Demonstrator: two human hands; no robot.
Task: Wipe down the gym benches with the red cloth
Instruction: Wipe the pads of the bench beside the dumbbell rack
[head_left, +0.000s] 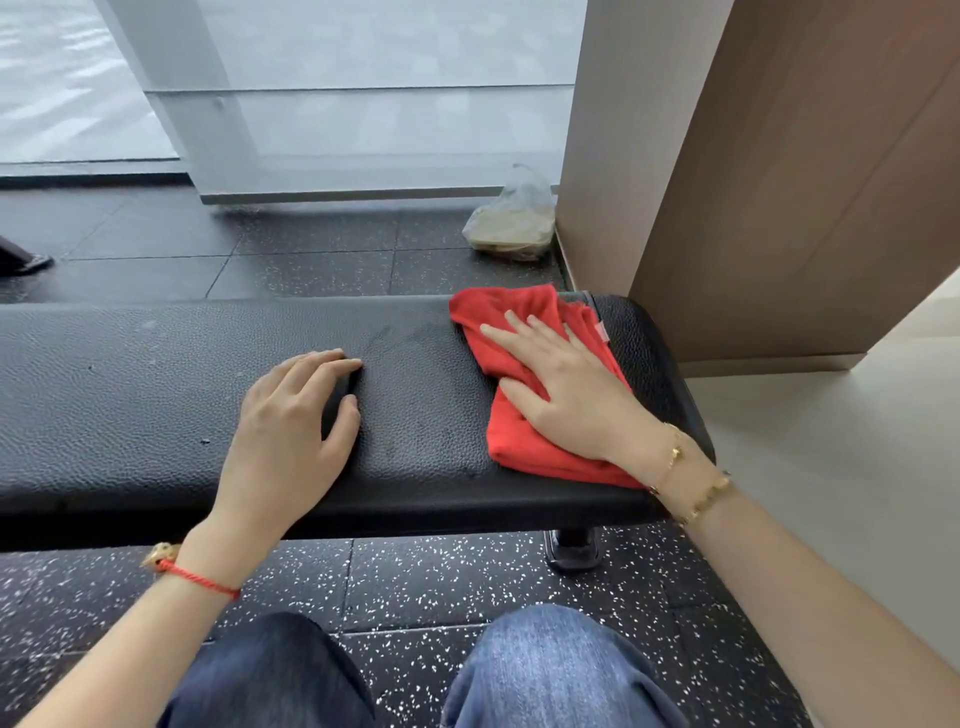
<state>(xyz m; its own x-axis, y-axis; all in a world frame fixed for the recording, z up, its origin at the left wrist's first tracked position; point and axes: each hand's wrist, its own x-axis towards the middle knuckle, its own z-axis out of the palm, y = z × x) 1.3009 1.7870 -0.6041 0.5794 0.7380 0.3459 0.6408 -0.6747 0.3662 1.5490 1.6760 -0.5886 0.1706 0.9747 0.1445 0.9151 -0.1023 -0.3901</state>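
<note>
Bench (156, 374) runs left-right. Cloth (524, 415) bunched at its right end, long axis near-far. Right hand (566, 395) pressed flat on cloth, fingers spread. Left hand (296, 421) empty, flat on bench mid-pad.

Red cloth (535, 364) spread on the right end of a black padded gym bench (156, 384).

The cloth is bright red, soft and crumpled, folded loosely into a rough oblong that runs from the bench's far edge to its near edge, pressed flat under a palm. The bench is long and narrow with a pebbled black vinyl top and rounded corners, lying level across the view; faint smeared streaks show on the padding just left of the cloth.
</note>
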